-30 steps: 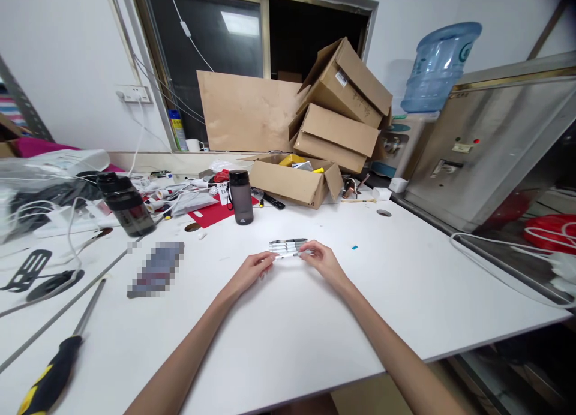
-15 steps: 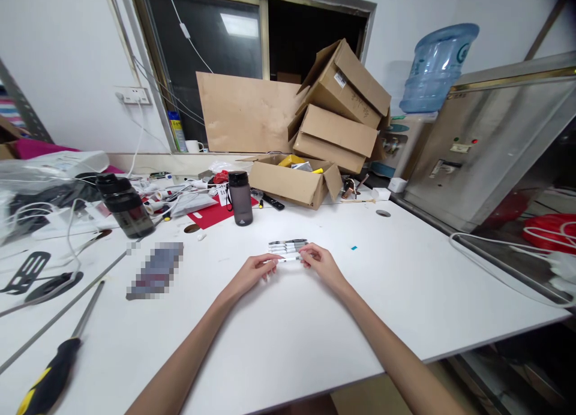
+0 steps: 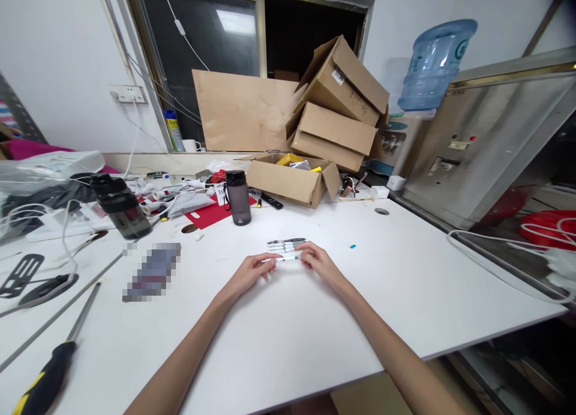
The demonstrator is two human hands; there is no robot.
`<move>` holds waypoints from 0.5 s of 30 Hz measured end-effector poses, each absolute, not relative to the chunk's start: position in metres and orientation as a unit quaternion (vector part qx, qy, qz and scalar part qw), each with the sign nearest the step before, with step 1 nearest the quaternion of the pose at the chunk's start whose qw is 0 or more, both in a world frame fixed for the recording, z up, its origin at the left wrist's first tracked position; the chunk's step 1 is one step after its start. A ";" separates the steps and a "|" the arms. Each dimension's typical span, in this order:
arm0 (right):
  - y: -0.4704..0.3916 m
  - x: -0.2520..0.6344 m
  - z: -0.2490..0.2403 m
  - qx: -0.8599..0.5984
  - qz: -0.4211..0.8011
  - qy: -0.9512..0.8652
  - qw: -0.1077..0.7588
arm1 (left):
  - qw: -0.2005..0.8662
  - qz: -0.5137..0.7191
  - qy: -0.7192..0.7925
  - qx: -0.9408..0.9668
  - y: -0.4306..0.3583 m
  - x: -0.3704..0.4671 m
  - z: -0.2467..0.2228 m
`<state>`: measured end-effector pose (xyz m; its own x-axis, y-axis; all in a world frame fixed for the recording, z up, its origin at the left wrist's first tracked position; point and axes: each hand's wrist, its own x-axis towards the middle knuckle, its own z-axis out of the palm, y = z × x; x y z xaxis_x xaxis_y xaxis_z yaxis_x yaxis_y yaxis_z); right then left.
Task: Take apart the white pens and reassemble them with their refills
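Several pens (image 3: 286, 245) lie side by side in a small row on the white table (image 3: 288, 325), the farthest one dark and the others mostly white. The nearest white pen (image 3: 288, 258) lies between my two hands, along the front of the row. My left hand (image 3: 260, 266) has its fingers closed on the left end of this pen. At its right end my right hand (image 3: 315, 261) pinches it, with the index finger stretched over toward the row. The fingertips partly hide both pen ends.
Dark bottles (image 3: 238, 199) stand behind the pens and at the left (image 3: 121, 206). A screwdriver (image 3: 53, 367) and a blurred flat object (image 3: 153, 272) lie left. An open carton (image 3: 288, 181) is at the back; a blue scrap (image 3: 353, 246) lies right.
The view has shifted slightly. My right index finger reaches a little farther left over the pens; my left hand looks almost the same.
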<state>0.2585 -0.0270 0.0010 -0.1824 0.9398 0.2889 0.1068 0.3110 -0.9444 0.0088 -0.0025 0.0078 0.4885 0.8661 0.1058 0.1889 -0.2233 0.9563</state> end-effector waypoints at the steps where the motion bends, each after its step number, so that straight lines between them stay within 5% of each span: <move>1: -0.027 0.258 0.001 -0.406 0.429 -0.637 0.495 | 0.501 0.339 0.374 0.703 -0.002 0.009 0.007; 15: -0.028 0.258 0.003 -0.448 0.438 -0.617 0.476 | 0.528 0.348 0.356 0.688 -0.001 0.008 0.005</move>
<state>0.2581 -0.0279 0.0029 -0.1440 0.9701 0.1951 0.1360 0.2147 -0.9672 0.0079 -0.0012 0.0052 0.5044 0.8573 0.1035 0.1222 -0.1895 0.9743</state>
